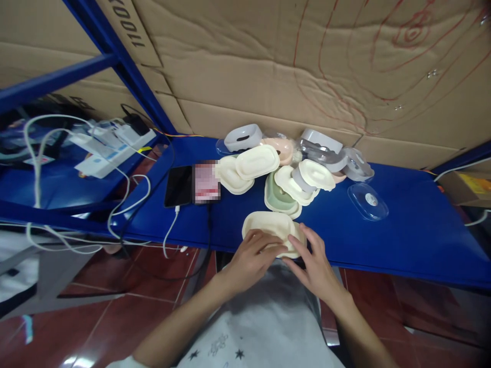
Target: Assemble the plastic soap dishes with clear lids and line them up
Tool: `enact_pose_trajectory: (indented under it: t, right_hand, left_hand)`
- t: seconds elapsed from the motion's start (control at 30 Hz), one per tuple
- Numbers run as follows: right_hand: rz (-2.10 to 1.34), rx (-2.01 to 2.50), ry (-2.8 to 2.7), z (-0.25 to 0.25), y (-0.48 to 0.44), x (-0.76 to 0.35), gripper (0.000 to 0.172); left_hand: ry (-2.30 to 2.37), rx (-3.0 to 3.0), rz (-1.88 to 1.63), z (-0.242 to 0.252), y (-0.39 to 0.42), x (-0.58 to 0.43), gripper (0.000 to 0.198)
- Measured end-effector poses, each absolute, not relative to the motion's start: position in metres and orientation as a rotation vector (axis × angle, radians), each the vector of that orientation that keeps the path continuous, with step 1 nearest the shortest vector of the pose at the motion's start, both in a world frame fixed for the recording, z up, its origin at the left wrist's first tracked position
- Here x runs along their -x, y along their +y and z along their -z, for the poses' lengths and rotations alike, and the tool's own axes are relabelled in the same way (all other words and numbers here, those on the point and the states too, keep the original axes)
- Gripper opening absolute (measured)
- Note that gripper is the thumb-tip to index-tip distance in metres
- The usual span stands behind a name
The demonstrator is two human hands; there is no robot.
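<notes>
Blue tabletop | cream dish: left fingers over it, grip unclear | right fingers wide

I see soft, moderate light, glare on glossy red floor tiles below the front-left corner of the flat blue worktop, and wide-angle stretching toward the borders.

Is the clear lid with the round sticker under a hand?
No, the clear lid lies on the blue table, well right of the right hand.
</notes>
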State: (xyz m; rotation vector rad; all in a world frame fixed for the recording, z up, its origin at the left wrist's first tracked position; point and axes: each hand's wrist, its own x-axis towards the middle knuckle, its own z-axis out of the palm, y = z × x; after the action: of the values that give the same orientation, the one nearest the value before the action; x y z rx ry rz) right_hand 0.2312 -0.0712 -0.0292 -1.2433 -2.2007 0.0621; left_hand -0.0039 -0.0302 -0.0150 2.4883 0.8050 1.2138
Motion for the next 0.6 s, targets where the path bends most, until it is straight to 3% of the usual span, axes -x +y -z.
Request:
enact_pose_trajectory:
  t: [0.17, 0.3, 0.43, 0.6]
  right_hand:
    - [-0.032, 1.387, -2.254, 0.015, -0.063, -0.273, 0.066]
    - [0.249, 1.678, -1.918, 0.014, -0.045, -0.342, 0.050]
    - [0.430, 1.936, -1.641, 0.026, -0.026, -0.399, 0.065]
    - [0.309, 1.979, -1.612, 0.036, -0.024, -0.413, 0.079]
  left_hand:
    - [0.978, -2.464, -1.242, 0.016, -0.023, 0.026, 0.029]
    - [1.163, -2.520, -1.227, 0.022, -0.019, 0.050, 0.027]
    - [1.216, -2.553, -1.189, 0.030, -0.014, 0.055, 0.028]
    - [1.226, -2.580, -1.155, 0.026, -0.015, 0.052, 0.033]
